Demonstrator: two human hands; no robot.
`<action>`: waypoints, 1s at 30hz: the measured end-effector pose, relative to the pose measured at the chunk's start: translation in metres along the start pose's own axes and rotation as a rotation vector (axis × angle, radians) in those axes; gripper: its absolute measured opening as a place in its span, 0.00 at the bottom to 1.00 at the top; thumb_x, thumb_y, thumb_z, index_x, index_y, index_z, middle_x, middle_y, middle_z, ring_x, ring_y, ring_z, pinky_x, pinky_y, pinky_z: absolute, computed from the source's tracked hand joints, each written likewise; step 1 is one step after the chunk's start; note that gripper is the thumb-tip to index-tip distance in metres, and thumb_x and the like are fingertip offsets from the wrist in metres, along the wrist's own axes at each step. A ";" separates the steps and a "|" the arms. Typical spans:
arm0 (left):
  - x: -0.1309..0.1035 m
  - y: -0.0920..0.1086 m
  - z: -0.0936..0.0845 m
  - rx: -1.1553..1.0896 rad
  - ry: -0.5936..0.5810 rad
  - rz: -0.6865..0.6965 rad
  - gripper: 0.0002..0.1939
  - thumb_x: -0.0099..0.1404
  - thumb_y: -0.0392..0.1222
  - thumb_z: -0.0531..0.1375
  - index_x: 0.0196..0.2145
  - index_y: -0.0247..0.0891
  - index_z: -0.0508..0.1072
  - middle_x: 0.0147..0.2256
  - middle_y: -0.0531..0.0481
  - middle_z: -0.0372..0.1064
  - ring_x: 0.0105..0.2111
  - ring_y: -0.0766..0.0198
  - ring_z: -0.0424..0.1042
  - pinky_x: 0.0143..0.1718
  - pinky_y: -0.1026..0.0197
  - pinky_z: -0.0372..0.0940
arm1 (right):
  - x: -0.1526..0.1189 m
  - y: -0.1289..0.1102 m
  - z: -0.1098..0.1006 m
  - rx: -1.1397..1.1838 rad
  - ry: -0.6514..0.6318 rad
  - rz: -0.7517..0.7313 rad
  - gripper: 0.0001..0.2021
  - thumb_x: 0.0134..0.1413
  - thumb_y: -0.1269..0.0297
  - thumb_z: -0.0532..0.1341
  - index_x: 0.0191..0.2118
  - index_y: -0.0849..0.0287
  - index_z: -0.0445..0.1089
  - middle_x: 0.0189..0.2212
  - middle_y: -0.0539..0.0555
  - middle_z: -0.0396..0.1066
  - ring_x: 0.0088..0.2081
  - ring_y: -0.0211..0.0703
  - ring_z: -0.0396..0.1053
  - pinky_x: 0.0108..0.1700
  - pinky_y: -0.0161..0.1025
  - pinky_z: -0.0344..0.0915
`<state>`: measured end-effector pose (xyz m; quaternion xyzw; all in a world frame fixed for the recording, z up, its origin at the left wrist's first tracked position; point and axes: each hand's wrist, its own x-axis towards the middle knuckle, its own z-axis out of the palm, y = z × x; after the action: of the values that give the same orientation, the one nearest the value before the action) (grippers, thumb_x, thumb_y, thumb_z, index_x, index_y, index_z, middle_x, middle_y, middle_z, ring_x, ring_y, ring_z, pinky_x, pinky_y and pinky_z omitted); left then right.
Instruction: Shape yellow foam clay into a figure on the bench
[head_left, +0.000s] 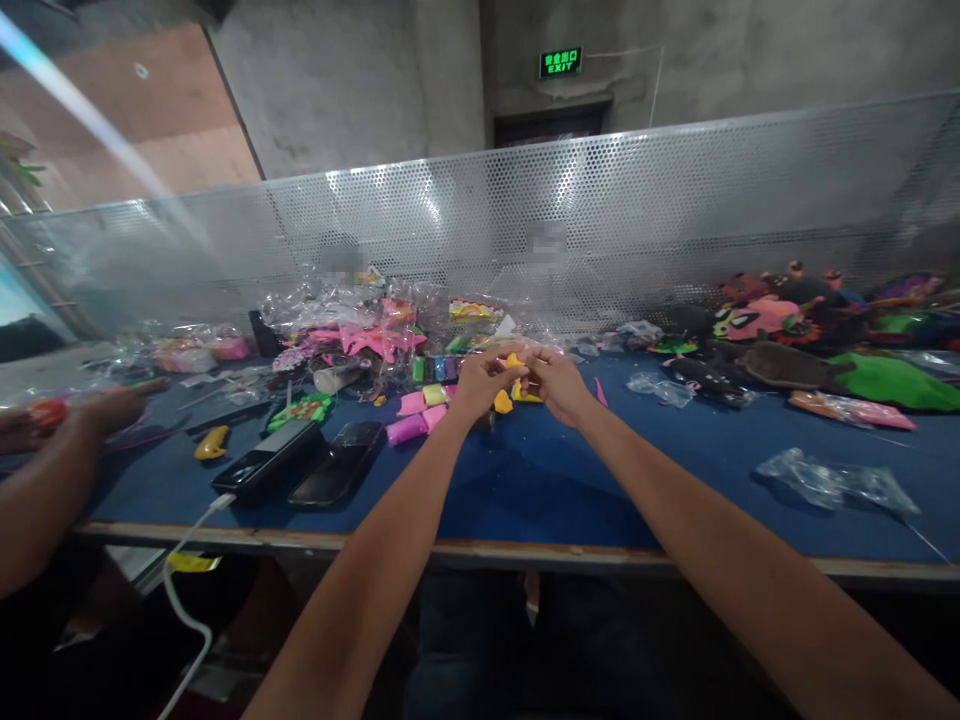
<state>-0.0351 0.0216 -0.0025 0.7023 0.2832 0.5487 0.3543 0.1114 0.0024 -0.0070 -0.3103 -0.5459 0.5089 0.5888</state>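
Note:
My left hand [482, 383] and my right hand [556, 382] meet above the middle of the blue table. Pinched between their fingertips is a small lump of yellow modelling clay [514, 361]. Just below the fingers shows another orange-yellow piece [502, 402]; whether it joins the lump I cannot tell. Left of my left hand lie wrapped clay packs in pink [411, 404], yellow [433, 395] and purple [406, 430]. Behind them stand several small dark and green packs [435, 369]. My fingers partly hide the lump.
A black phone [337, 465] and a power bank [266, 460] with a white cable lie left, near a yellow clay piece [212, 443]. Another person's hand [112, 408] works at far left. Plastic wrappers [832, 478] and plush-like figures [765, 325] lie right. A perforated metal screen [637, 220] stands behind.

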 end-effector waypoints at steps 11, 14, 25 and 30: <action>-0.014 0.021 0.038 -0.610 -0.028 -0.326 0.16 0.52 0.30 0.58 0.39 0.37 0.75 0.38 0.46 0.77 0.39 0.61 0.77 0.43 0.57 0.71 | 0.001 -0.009 0.001 -0.638 0.378 -0.794 0.18 0.65 0.47 0.53 0.36 0.55 0.72 0.38 0.56 0.74 0.44 0.48 0.70 0.49 0.49 0.67; -0.023 0.026 0.052 -0.795 -0.128 -0.434 0.13 0.55 0.34 0.59 0.39 0.37 0.77 0.40 0.45 0.78 0.45 0.55 0.76 0.48 0.55 0.70 | 0.000 -0.017 0.006 -0.724 0.327 -0.937 0.20 0.69 0.47 0.49 0.43 0.52 0.75 0.50 0.58 0.73 0.56 0.51 0.67 0.60 0.57 0.60; -0.027 0.051 0.084 -0.988 0.173 -0.236 0.27 0.68 0.61 0.52 0.61 0.54 0.68 0.64 0.52 0.64 0.68 0.52 0.55 0.65 0.48 0.57 | -0.024 -0.021 0.046 -1.087 -0.034 -0.997 0.32 0.66 0.40 0.46 0.70 0.46 0.55 0.71 0.55 0.51 0.72 0.57 0.44 0.70 0.64 0.44; -0.021 0.050 0.059 -0.968 0.020 -0.377 0.26 0.67 0.56 0.58 0.62 0.55 0.68 0.62 0.49 0.66 0.67 0.48 0.58 0.65 0.43 0.56 | -0.012 -0.025 0.034 -1.163 -0.010 -0.935 0.32 0.68 0.42 0.44 0.72 0.45 0.48 0.73 0.53 0.47 0.74 0.56 0.39 0.71 0.64 0.40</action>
<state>0.0178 -0.0351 0.0173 0.3895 0.1221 0.5501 0.7286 0.0870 -0.0227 0.0194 -0.3047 -0.8047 -0.1641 0.4823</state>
